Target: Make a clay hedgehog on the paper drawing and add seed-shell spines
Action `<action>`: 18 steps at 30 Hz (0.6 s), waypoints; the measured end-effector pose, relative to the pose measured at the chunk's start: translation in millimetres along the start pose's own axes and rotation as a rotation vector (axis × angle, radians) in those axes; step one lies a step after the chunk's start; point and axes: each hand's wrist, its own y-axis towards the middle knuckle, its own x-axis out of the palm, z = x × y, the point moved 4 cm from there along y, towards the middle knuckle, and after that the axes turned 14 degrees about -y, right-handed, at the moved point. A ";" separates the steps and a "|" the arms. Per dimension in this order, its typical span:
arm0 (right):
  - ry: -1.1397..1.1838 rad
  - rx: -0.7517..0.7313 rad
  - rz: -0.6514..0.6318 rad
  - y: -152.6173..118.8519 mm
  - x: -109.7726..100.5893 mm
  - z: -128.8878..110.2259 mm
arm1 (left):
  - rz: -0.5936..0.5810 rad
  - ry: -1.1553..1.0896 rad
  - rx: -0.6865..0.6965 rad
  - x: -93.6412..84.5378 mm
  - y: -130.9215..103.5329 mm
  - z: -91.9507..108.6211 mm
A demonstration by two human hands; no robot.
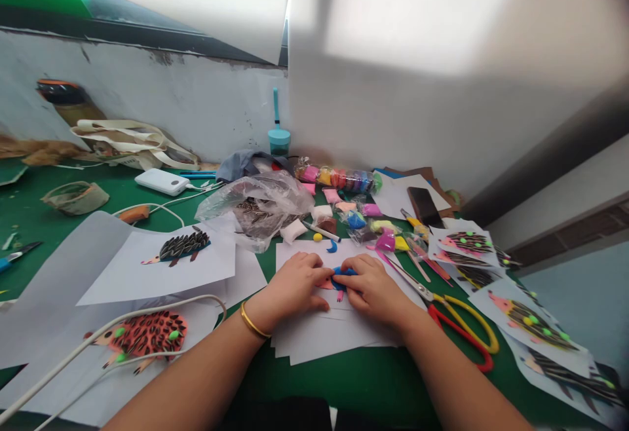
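On a stack of white paper (309,339) lies a small flat figure of modelling clay, with a blue clay body (344,278), a pink clay head (325,283) and a small pink foot (340,296). My left hand (301,287) presses at the figure's left side, its fingers curled over the pink and blue edge. From the other side, my right hand (372,288) has its bent fingers on the blue clay. Both hands partly hide the figure. Just above them are a blue clay crescent (332,247) and a yellow clay ball (318,237).
Red-and-yellow-handled scissors (459,326) lie right of the paper. Behind it are clay packets (356,219) and a plastic bag (255,208) of seeds. Finished hedgehog pictures (533,318) lie right; another hedgehog (147,333) lies left under a white cable (73,351).
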 end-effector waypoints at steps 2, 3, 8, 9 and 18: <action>0.008 0.000 0.008 0.1 -0.8 -0.3 | -0.005 -0.002 -0.002 -0.4 -0.1 0.5; 0.017 -0.001 0.012 -0.1 -1.2 0.2 | -0.006 -0.005 -0.002 -0.7 -0.2 0.7; 0.058 -0.015 0.005 -2.1 -4.5 3.2 | 0.000 -0.013 0.000 -0.1 -0.5 -0.6; 0.061 -0.019 -0.006 -2.3 -5.5 2.7 | 0.002 -0.014 0.002 0.4 -0.5 -1.2; 0.055 -0.037 -0.020 -0.5 -11.0 -3.5 | -0.003 -0.020 -0.006 0.6 -0.3 -0.6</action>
